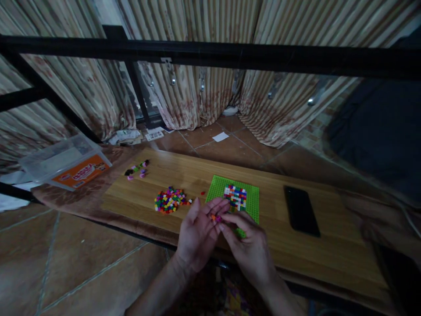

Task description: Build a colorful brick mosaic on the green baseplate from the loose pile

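Note:
My left hand (pixel 199 232) and my right hand (pixel 248 245) meet over the near edge of a green baseplate (pixel 219 186) on a wooden board (pixel 329 250). Their fingertips pinch small bricks (pixel 215 217), orange and pink, between them. A patch of mixed coloured bricks (pixel 235 196) is fixed on the baseplate just beyond my fingers. A loose pile of coloured bricks (pixel 169 200) lies on the board left of my left hand.
A black phone (pixel 301 210) lies on the board to the right. A few purple and dark bricks (pixel 137 169) sit at the far left corner. A clear plastic box with an orange label (pixel 66 162) stands left. A black bar (pixel 210 52) crosses overhead; curtains hang behind.

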Demonstrator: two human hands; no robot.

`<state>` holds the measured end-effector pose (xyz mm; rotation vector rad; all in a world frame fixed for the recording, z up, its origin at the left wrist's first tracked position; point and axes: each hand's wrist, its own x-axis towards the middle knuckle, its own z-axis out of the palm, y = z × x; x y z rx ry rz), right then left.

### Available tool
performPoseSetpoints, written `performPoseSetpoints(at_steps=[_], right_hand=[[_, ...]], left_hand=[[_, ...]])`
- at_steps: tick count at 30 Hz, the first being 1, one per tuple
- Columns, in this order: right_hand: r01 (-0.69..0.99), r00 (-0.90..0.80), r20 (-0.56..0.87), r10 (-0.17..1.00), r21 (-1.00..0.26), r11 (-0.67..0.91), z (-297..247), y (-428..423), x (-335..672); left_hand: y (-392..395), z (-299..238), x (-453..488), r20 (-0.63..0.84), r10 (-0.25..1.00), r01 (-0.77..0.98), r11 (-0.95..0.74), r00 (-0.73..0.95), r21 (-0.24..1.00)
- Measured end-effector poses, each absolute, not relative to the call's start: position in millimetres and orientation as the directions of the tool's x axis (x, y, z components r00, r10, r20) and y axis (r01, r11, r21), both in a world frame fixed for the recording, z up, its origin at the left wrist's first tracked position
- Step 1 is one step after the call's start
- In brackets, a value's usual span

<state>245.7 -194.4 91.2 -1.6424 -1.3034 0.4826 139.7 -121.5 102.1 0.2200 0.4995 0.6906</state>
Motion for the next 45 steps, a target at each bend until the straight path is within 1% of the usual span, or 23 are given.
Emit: performPoseSetpoints(at_steps=[5,9,11,13,15,16,18,20,23,25,27,30,32,34,40,45], right_hand=[[0.583,0.390,0.278,0.878,-0.812,-0.002,90.9,-196.5,243.5],[0.564,0.398,0.267,0.878,-0.826,-0.004,91.5,-200.5,246.5],[0.527,0.426,0.245,0.871,-0.849,-0.019,89.4,-202.8,254.1],[0.452,0.505,0.201,0.839,-0.890,-0.058,83.6,-204.2,267.1],[0.331,0.612,0.135,0.780,-0.939,-0.097,74.1,-203.2,284.6],[0.258,0.662,0.098,0.743,-0.960,-0.103,68.5,-201.5,294.1],[0.118,0.719,0.027,0.694,-0.990,-0.083,57.1,-195.8,312.1],[0.023,0.748,-0.015,0.664,-0.999,-0.048,47.3,-187.9,326.6],[-0.023,0.755,-0.037,0.655,-0.999,-0.030,37.3,-175.2,340.0],[0.000,0.743,-0.032,0.668,-0.999,-0.048,33.8,-168.1,345.2],[0.061,0.716,-0.002,0.698,-0.996,-0.065,32.7,-162.5,349.2],[0.254,0.646,0.109,0.756,-0.964,-0.078,35.4,-155.9,353.8],[0.402,0.586,0.186,0.789,-0.912,-0.084,39.0,-151.9,355.0],[0.502,0.535,0.229,0.813,-0.860,-0.088,42.5,-148.4,354.4],[0.627,0.454,0.266,0.850,-0.774,-0.093,47.9,-146.8,351.8],[0.680,0.369,0.251,0.895,-0.729,-0.076,52.0,-150.6,352.0]], left_hand=[[-127.2,106.5,146.0,-0.335,0.679,-0.552,0.730,0.653,0.403],[-129.2,105.9,150.1,-0.332,0.676,-0.542,0.731,0.658,0.414],[-129.2,101.1,150.7,-0.364,0.684,-0.525,0.724,0.633,0.447],[-128.5,93.2,150.2,-0.432,0.707,-0.478,0.702,0.560,0.528],[-126.9,83.6,149.3,-0.500,0.729,-0.402,0.679,0.469,0.614],[-126.0,79.0,148.8,-0.520,0.729,-0.369,0.679,0.445,0.635],[-124.1,71.4,148.1,-0.545,0.717,-0.328,0.689,0.433,0.646],[-122.6,66.7,147.9,-0.568,0.693,-0.294,0.712,0.445,0.638],[-121.2,64.4,147.7,-0.598,0.669,-0.254,0.732,0.442,0.632],[-120.3,64.4,147.2,-0.609,0.663,-0.241,0.737,0.434,0.631],[-119.2,64.7,146.6,-0.621,0.659,-0.232,0.742,0.425,0.628],[-117.2,64.4,145.9,-0.636,0.654,-0.225,0.748,0.410,0.625],[-115.9,63.1,145.6,-0.644,0.649,-0.223,0.753,0.404,0.619],[-114.7,61.2,145.1,-0.647,0.644,-0.224,0.758,0.408,0.612],[-112.2,55.2,142.1,-0.644,0.637,-0.231,0.764,0.424,0.603],[-111.7,53.6,139.8,-0.641,0.632,-0.222,0.765,0.435,0.604]])
